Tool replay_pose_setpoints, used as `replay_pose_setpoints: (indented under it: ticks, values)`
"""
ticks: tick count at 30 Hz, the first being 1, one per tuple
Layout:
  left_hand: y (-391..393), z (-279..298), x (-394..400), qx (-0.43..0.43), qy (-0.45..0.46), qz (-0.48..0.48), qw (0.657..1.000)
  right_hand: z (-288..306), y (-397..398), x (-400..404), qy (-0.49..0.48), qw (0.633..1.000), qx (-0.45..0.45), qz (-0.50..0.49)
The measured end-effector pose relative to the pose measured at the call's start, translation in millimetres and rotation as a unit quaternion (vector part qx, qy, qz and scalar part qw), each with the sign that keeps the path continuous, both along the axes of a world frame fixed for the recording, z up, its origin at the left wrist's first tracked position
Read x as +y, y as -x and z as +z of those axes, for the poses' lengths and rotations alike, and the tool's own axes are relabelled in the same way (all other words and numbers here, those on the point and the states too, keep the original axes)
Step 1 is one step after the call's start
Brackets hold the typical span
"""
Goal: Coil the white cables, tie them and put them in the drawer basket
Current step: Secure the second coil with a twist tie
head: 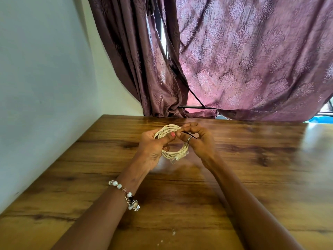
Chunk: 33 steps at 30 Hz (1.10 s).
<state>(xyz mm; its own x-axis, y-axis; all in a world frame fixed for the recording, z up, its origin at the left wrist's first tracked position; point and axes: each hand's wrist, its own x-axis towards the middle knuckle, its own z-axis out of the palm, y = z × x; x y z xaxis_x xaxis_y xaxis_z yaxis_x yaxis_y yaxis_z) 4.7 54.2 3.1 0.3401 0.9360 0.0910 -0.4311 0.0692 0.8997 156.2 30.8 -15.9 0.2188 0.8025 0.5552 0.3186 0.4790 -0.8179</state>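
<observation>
Round, ropy white cable coil (173, 150) above the glossy wood tabletop (252, 168), left hand (153, 150) clutching it, right hand (196, 139) pinching a thin black tie (189, 135).

No text, label, brand, number or sign can be read anywhere in the view.
</observation>
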Motion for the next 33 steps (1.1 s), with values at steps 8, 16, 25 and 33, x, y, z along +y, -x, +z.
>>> replay_pose_setpoints:
  ticks: [8, 16, 25, 33]
  values:
    - [1, -2, 2, 0.015, 0.002, -0.028, 0.999, 8, -6, -6, -0.007, 0.996, -0.086, 0.014]
    - [1, -5, 3, 0.053, -0.003, -0.045, 0.998, 2, -13, -4, -0.044, 0.983, -0.169, -0.048]
    - [5, -3, 2, 0.072, -0.016, -0.037, 0.997, -1, -14, -3, 0.004, 0.989, -0.147, -0.024]
    - [4, -7, 7, 0.117, -0.005, -0.014, 0.993, -1, -15, -2, 0.015, 0.992, -0.127, 0.02]
